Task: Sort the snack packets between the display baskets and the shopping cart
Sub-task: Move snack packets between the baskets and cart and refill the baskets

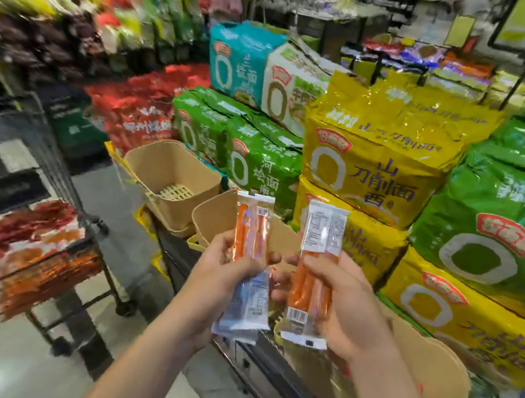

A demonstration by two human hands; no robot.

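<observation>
At the lower centre of the frame, two bare hands each hold up a snack packet side by side, close but not touching. The left hand has its fingers curled round the middle of a clear packet of orange sticks, which stands upright with its barcode near the top. The right hand grips a matching packet the same way, its printed label uppermost and a barcode near the bottom. Just behind the hands, in the centre of the frame, stand two tan display baskets: the farther basket shows a slatted floor, while the nearer basket is partly hidden by the packets. At the left of the frame a dark wire shopping cart carries a blurred heap of red and orange packets. Large green and yellow noodle bags are stacked across the right.
</observation>
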